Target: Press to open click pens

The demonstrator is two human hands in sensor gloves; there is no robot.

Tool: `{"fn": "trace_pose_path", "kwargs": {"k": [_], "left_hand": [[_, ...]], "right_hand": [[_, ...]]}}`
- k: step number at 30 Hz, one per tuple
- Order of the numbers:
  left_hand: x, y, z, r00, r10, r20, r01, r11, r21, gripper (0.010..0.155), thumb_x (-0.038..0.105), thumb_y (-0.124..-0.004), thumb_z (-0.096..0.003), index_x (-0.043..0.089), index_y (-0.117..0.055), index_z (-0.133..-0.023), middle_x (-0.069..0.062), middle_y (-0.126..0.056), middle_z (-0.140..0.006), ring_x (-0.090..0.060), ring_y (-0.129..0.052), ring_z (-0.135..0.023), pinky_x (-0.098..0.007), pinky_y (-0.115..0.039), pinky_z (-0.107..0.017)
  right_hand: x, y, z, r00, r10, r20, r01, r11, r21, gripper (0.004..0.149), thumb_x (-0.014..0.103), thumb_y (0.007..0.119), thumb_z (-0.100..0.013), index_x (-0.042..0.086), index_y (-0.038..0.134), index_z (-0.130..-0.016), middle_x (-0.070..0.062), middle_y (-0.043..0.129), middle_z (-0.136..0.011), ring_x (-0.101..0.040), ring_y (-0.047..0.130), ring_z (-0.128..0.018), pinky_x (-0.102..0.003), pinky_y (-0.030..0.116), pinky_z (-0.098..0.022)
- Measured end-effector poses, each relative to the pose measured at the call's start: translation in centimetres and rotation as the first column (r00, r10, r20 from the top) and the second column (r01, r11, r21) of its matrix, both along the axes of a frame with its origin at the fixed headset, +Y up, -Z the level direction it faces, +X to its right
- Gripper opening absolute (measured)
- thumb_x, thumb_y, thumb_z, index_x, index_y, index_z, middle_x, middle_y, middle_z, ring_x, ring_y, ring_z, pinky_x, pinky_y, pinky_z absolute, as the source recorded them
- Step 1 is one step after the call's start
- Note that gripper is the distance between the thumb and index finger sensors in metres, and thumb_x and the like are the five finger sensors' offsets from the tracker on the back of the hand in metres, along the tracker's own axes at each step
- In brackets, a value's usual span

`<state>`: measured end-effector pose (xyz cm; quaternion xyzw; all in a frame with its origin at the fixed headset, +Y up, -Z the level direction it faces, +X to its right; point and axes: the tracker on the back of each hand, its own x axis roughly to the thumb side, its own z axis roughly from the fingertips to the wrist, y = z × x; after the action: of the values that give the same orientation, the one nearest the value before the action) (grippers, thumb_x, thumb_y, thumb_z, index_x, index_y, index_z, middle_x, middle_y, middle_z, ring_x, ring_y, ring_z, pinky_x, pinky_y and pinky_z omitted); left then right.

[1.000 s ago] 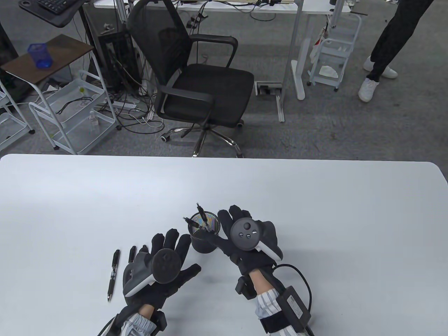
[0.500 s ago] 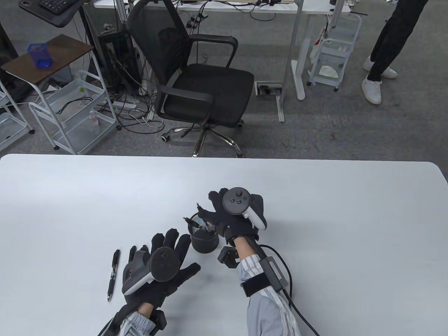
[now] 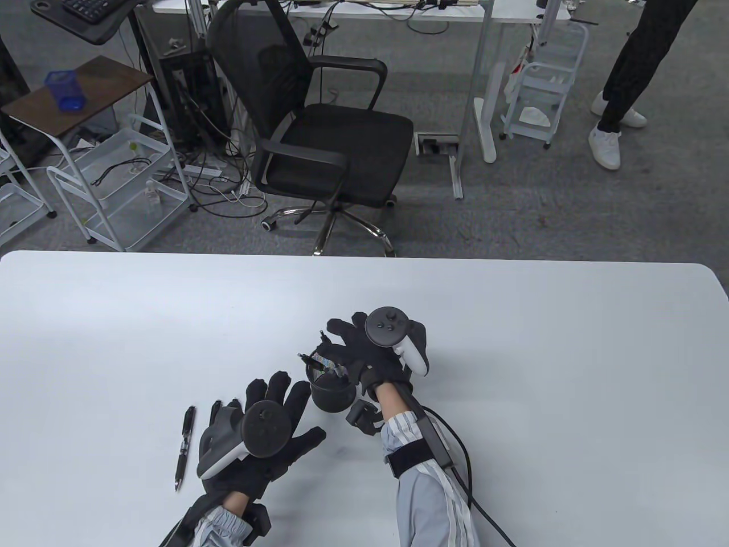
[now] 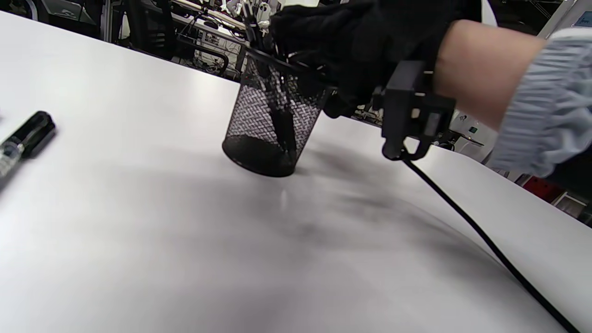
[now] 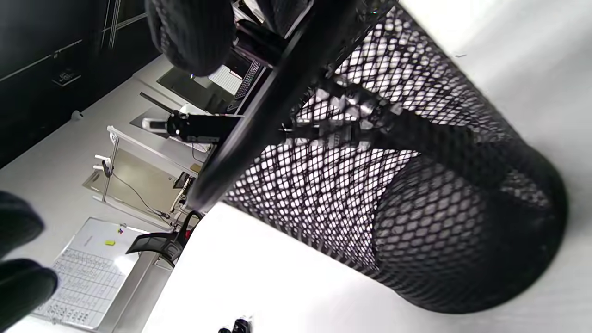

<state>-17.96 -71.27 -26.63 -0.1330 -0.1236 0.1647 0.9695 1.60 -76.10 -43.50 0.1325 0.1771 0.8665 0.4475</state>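
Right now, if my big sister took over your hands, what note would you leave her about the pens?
Left hand: lies flat on the table, fingers spread, holding nothing.
Right hand: reaching over the mesh pen cup, fingers at the pens sticking out; whether it grips one yet is unclear.
Things: the cup stands upright mid-table with at least two pens leaning in it. One pen lies on the table to the left of the left hand, and a second one peeks out beside that hand's fingers.
Done: likely those two pens outside the cup.
Left: take out each pen from the cup and click it open.
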Motion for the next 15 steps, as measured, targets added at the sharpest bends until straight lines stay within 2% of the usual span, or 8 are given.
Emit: {"fn": "trace_pose_path", "kwargs": {"k": [5,10,15], "left_hand": [[-0.12,0.0,-0.08,1.0,0.008,-0.001,-0.008,1.0,-0.005,0.078,0.062,-0.061,-0.0692,0.023,-0.027,-0.127,-0.02,-0.009,-0.131,-0.06,-0.011,-0.114,-0.085,-0.023,-0.071],[-0.14,0.0,-0.09,1.0,0.008,0.0,-0.008,1.0,-0.01,0.078,0.062,-0.061,-0.0692,0.023,-0.027,-0.127,-0.021,-0.01,-0.131,-0.06,-0.012,-0.114,-0.085,-0.022,-0.071],[-0.16,-0.02,-0.12,1.0,0.006,-0.001,-0.006,1.0,-0.012,0.078,0.062,-0.061,-0.0691,0.022,-0.027,-0.127,-0.021,-0.01,-0.131,-0.06,-0.012,-0.114,-0.085,-0.023,-0.071]], "right_hand": [[0.37,-0.05,-0.43,0.998,-0.061,0.02,0.062,0.998,-0.02,0.064,0.036,0.079,-0.062,0.007,0.06,-0.115,-0.042,0.011,-0.12,-0.067,0.011,-0.103,-0.087,0.013,-0.059],[0.12,-0.43,-0.57,0.998,-0.056,-0.004,0.056,0.998,-0.029,0.064,0.035,0.081,-0.061,0.006,0.061,-0.115,-0.042,0.011,-0.12,-0.067,0.009,-0.102,-0.087,0.013,-0.058],[-0.09,-0.77,-0.62,0.997,-0.077,-0.004,0.077,0.997,-0.025,0.054,0.032,0.083,-0.06,0.011,0.071,-0.108,-0.041,0.013,-0.121,-0.067,0.009,-0.102,-0.087,0.012,-0.057]]}}
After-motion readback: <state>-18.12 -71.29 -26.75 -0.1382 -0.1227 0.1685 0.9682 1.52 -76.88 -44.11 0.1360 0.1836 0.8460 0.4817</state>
